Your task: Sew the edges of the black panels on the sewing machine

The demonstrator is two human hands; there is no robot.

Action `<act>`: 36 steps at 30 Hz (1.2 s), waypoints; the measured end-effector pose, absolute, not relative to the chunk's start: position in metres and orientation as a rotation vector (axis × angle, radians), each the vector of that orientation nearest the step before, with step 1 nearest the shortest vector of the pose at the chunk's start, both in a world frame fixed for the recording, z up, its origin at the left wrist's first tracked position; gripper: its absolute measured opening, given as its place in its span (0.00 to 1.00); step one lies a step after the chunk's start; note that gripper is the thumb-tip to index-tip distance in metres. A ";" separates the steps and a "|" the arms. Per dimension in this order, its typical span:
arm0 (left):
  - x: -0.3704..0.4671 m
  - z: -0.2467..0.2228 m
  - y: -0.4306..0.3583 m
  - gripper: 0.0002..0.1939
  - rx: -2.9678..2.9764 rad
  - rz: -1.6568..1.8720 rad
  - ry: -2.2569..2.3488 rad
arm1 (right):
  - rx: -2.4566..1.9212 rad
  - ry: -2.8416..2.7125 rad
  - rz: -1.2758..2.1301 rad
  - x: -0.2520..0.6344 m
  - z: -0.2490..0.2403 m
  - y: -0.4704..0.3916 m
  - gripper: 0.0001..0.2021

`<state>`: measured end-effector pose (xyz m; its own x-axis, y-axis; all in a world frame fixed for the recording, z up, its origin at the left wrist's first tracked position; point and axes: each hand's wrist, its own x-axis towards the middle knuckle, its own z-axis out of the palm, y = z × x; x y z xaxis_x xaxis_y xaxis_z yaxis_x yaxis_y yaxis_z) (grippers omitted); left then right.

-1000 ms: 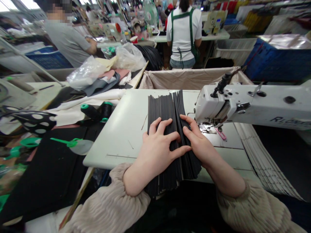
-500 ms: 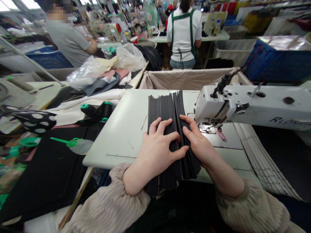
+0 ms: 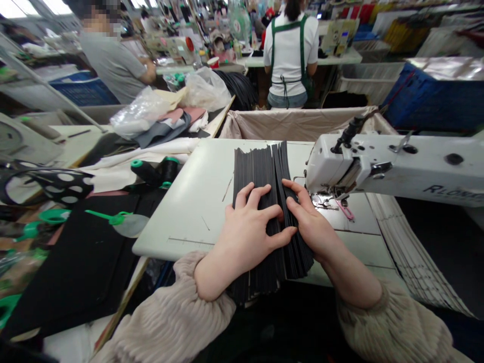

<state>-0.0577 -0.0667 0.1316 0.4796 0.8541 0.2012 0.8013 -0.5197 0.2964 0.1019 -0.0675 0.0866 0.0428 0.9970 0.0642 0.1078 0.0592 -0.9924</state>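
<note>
A thick row of long black strips (image 3: 254,164), packed side by side, lies across the pale machine table. A narrow gap parts a smaller bundle at its right side from the rest. My left hand (image 3: 249,227) rests on top of the larger part, fingers spread and bent, thumb reaching over to the smaller bundle. Around the right edge of that bundle is my right hand (image 3: 312,217), with index finger and thumb against the strips; its other fingers are mostly hidden. Just right of this hand stands the needle area of a white sewing machine (image 3: 340,156).
On the left lie black thread cones (image 3: 168,171), a clear oil bottle (image 3: 130,224) with a green spout, and black sheets (image 3: 75,272). Stacked pale-edged pieces (image 3: 419,257) lie at the right. A cloth-lined bin (image 3: 295,123) stands behind the table; two people work beyond it.
The whole view has shifted slightly, so things appear a little further right. Both hands keep nearly the same place on the black strips.
</note>
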 end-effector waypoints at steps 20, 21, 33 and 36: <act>-0.066 0.132 -0.066 0.15 2.617 0.410 1.398 | -1.332 -1.154 1.139 0.100 0.089 -0.067 0.28; -0.065 0.131 -0.066 0.14 2.619 0.409 1.410 | -1.337 -1.148 1.142 0.100 0.089 -0.067 0.27; -0.060 0.131 -0.064 0.19 2.615 0.447 1.454 | -1.249 -1.035 1.231 0.098 0.093 -0.070 0.28; -0.060 0.130 -0.064 0.19 2.624 0.433 1.464 | -1.258 -1.046 1.221 0.098 0.092 -0.070 0.28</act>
